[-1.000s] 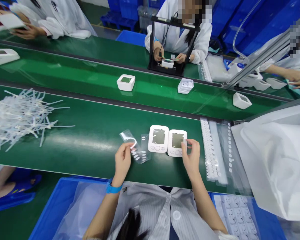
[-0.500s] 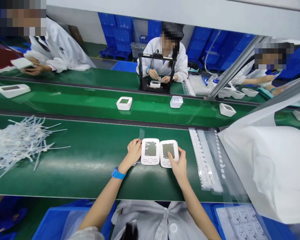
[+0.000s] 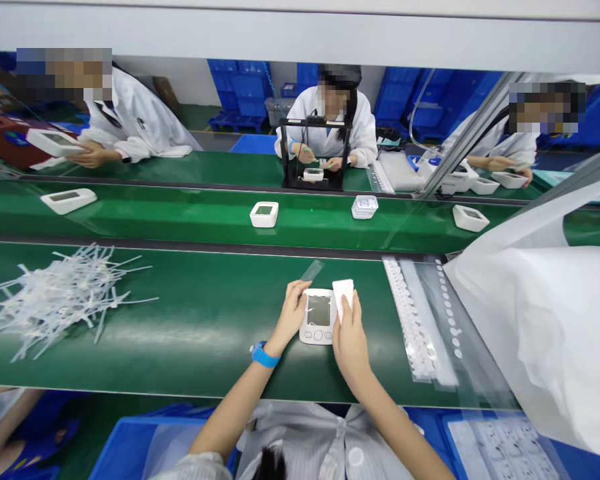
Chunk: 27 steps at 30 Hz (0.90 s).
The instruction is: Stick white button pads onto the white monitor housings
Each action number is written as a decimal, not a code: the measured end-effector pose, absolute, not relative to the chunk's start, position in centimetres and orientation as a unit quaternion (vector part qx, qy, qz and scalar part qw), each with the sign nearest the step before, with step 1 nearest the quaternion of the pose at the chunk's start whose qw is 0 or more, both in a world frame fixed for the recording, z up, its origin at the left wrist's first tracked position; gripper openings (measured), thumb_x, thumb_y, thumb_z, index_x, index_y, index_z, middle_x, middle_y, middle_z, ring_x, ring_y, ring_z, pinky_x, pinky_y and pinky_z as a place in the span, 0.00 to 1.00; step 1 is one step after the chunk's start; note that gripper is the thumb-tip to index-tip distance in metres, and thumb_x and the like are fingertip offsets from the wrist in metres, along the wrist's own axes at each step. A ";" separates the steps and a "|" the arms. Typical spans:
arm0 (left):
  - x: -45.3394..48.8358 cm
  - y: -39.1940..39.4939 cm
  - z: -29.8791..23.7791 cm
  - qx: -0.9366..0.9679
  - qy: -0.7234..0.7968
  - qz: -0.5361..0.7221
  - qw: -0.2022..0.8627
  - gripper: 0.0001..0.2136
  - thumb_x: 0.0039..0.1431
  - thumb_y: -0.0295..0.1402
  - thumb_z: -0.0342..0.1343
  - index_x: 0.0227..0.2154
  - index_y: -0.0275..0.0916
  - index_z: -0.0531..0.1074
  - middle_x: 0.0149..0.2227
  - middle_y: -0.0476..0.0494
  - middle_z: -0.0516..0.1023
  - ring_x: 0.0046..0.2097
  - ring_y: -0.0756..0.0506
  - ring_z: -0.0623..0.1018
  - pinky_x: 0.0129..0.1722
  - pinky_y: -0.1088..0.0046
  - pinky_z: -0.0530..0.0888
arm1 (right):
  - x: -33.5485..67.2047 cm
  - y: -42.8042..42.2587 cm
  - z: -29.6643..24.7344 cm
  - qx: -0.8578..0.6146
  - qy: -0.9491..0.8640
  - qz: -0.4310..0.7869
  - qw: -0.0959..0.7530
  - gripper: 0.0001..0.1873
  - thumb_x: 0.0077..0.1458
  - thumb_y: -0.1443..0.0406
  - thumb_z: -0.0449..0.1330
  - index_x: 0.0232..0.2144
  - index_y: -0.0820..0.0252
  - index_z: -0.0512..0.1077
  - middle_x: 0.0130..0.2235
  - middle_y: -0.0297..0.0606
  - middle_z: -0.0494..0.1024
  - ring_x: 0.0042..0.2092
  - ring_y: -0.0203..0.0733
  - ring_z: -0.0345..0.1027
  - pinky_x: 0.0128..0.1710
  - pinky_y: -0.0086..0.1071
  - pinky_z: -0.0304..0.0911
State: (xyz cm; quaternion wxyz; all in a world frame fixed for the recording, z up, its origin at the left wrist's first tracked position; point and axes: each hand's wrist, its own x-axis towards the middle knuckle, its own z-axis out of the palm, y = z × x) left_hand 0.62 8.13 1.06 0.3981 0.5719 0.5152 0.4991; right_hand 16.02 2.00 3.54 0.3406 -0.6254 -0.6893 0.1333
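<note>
A white blood pressure monitor housing [image 3: 319, 319] with a grey screen lies face up on the green bench. My left hand [image 3: 291, 313] grips its left edge, the thumb against the side and the fingers curled. Beyond those fingertips sticks out a clear plastic strip [image 3: 313, 270]; the rest of it is hidden. Closed around a second white monitor housing [image 3: 343, 293], my right hand [image 3: 351, 337] keeps it tipped up on edge by the first one's right side. This second housing's screen is turned out of sight.
A heap of white cable ties [image 3: 75, 297] lies at the left. Strips with round white pieces [image 3: 410, 320] and a white plastic bag [image 3: 530, 333] are at the right. Beyond, several housings sit on the green conveyor [image 3: 190, 217], with co-workers behind a black frame [image 3: 285, 153] and benches.
My right hand has tipped the second housing from face up onto its edge. Both hands and the first housing appear farther right and slightly lower, as the camera view has shifted.
</note>
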 end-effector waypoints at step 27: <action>6.2 11.2 6.5 0.354 0.371 0.551 0.658 0.14 0.55 0.35 0.60 0.45 0.42 0.73 0.54 0.40 0.70 0.59 0.38 0.69 0.53 0.59 0.72 | 19.0 2.9 1.6 -0.611 -0.631 0.095 0.469 0.40 0.54 0.68 0.56 0.65 0.56 0.45 0.68 0.51 0.42 0.68 0.60 0.38 0.61 0.59 0.49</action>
